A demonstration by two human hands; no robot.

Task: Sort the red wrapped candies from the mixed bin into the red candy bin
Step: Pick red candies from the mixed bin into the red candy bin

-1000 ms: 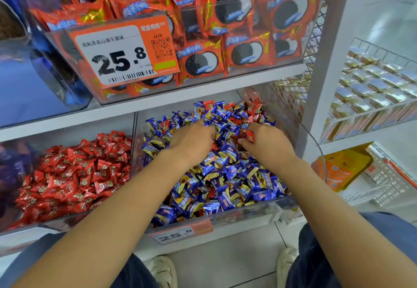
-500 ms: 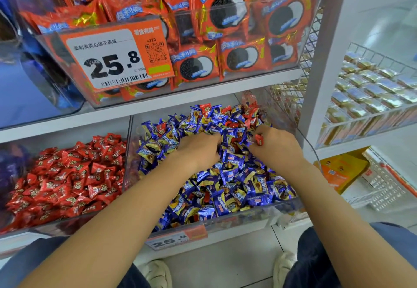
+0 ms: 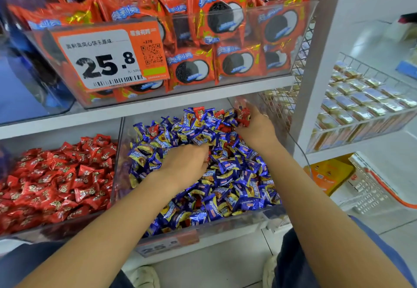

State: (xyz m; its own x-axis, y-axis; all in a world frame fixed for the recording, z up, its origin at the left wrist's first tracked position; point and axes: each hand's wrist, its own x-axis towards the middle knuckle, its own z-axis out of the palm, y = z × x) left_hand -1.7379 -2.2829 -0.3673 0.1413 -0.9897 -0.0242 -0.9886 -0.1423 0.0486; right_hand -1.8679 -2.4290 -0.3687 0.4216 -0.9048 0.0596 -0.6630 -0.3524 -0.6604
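head view, looking down: two clear bins are seen side by side on the lower shelf. the mixed bin [image 3: 274,216] is heaped with blue candies [image 3: 228,174], and a few red candies [image 3: 199,112] are scattered along the back of the heap. the left hand [image 3: 185,165] is laid knuckles-up on the middle of the pile, its fingers curled down into the wrappers; whether anything is pinched there cannot be told, since the tips are buried. the right hand [image 3: 257,127] is raised at the back right corner of the bin, and what looks like a small bunch of red wrappers [image 3: 243,115] is clutched in its curled fingers, though that corner is blurred. to the left, across the clear divider, the red bin [image 3: 33,233] is packed with red candies only and is touched by neither hand. on the shelf above, a clear tub of red cookie packs [image 3: 225,23] is fronted by an orange price tag [image 3: 108,59] marked 25.8. at the right, a wire rack [image 3: 372,80] of gold-wrapped sweets is seen, well apart from both hands.
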